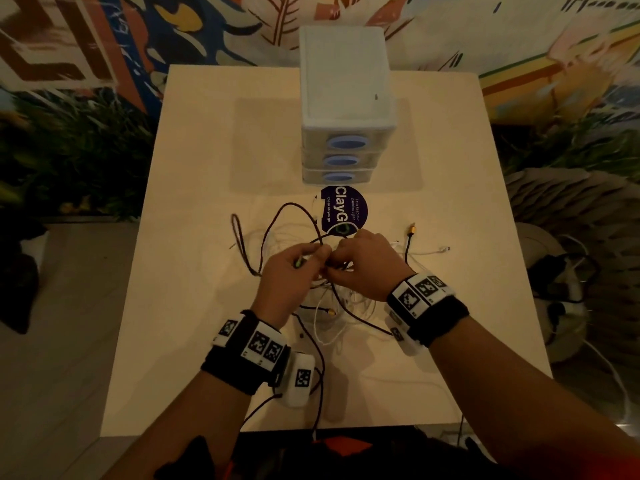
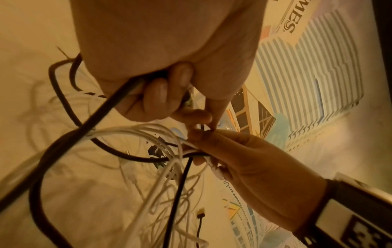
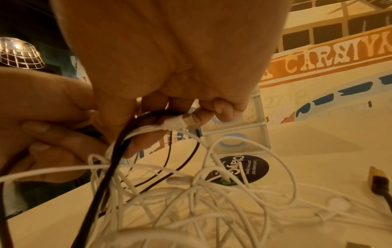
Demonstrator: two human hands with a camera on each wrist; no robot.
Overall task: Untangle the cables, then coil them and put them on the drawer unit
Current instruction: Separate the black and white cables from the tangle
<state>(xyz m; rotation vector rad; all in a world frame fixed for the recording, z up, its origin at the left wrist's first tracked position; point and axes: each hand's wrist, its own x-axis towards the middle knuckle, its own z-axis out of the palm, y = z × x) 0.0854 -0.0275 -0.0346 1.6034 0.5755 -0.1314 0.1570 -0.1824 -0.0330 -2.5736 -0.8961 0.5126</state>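
Two hands | left hand (image 1: 289, 271) grips dark cable (image 1: 277, 216) | right hand (image 1: 363, 261) pinches white plug (image 3: 176, 123)

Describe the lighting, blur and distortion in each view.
Head view: dim warm light, table edges bowed by the wide angle. Left wrist view: orange cast, left hand large and soft. Right wrist view: nearest white cables blurred, the lamp glares.
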